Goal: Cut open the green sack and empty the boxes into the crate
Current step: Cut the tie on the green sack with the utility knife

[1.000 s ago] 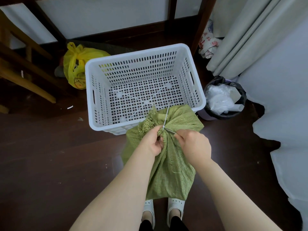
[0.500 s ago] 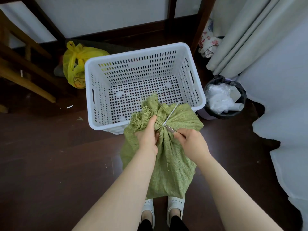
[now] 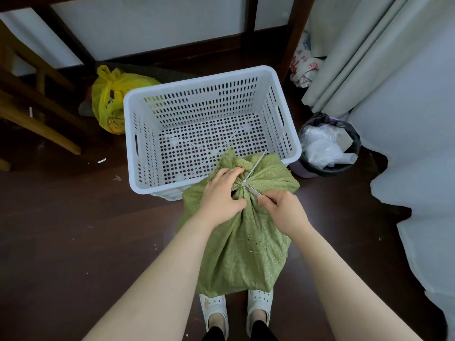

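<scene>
A green woven sack (image 3: 248, 239) stands upright on the dark floor in front of my feet, its gathered neck tied with a white zip tie (image 3: 256, 166). My left hand (image 3: 221, 195) grips the sack's bunched neck just left of the tie. My right hand (image 3: 283, 210) holds a thin metal blade (image 3: 253, 190) whose tip touches the tie's knot. The white perforated crate (image 3: 211, 134) sits right behind the sack with nothing in it. The sack's frayed top leans over the crate's near rim. No boxes are visible.
A yellow plastic bag (image 3: 115, 99) lies left of the crate by wooden chair legs (image 3: 37, 114). A black-lined bin (image 3: 330, 146) with white rubbish stands to the right. Pale curtains (image 3: 357, 52) and a white drape (image 3: 418, 168) fill the right side.
My left hand has shifted from pinching the tie to clasping the sack's neck lower down. The zip tie's tail has swung to the right. The blade stays at the knot.
</scene>
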